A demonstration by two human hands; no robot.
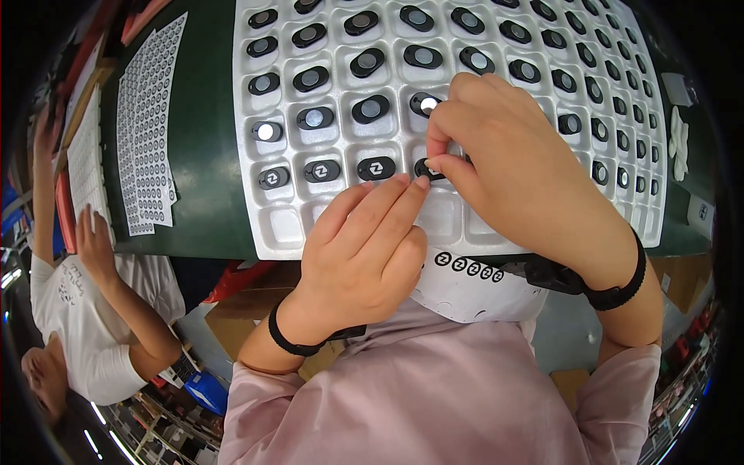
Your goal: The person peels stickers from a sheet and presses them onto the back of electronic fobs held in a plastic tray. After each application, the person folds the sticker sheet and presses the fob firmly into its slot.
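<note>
A white moulded tray (267,246) holds rows of small black oval parts, most topped with a round silver disc. In the nearest row, several parts at the left, such as one black oval part (377,168), bear a round black sticker with a white emblem. My right hand (504,147) pinches thumb and index finger at the edge of the row's fourth part (432,172); what lies between the fingertips is hidden. My left hand (368,252) has its fingers stretched, their tips touching that part and the tray beside it. A white sticker sheet (473,298) curves below my hands.
Sheets of round stickers (147,124) lie on the dark green table (205,132) left of the tray. A co-worker (101,310) works at the far left beside another white tray (87,170). White gloves (679,143) lie at the right edge.
</note>
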